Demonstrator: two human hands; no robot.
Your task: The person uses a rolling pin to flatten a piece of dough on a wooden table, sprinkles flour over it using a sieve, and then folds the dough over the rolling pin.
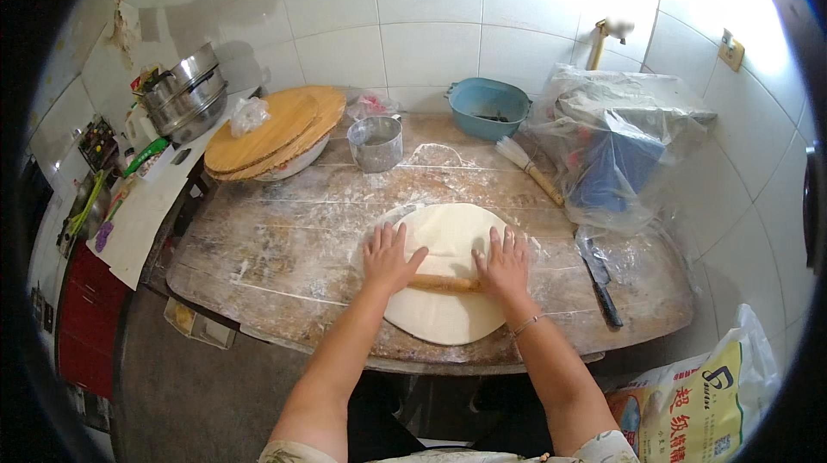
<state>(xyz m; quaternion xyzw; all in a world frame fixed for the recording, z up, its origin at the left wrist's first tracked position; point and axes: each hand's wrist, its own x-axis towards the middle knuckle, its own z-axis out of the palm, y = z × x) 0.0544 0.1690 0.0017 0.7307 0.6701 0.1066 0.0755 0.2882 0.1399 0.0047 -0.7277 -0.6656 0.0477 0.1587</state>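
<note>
A wide round sheet of pale dough [457, 316] lies on the floury wooden table [276, 248], close to its front edge. Across the dough rests a wooden rolling pin [444, 283], its two ends hidden beneath my hands. My left hand [393, 261] presses palm down on the pin's left end, fingers stretched forward and thumb apart. On the right end lies my right hand [503, 265], also flat with its fingers extended over the dough. Neither hand wraps around the pin. A thin bracelet [529, 323] circles my right wrist.
Right of the dough lies a dark-handled knife [598, 284]. Farther back are a brush [530, 172], a blue basin [489, 108], a metal pot [376, 143], round wooden boards [276, 131] and a plastic-covered appliance [616, 153]. A printed sack [689, 403] stands at lower right.
</note>
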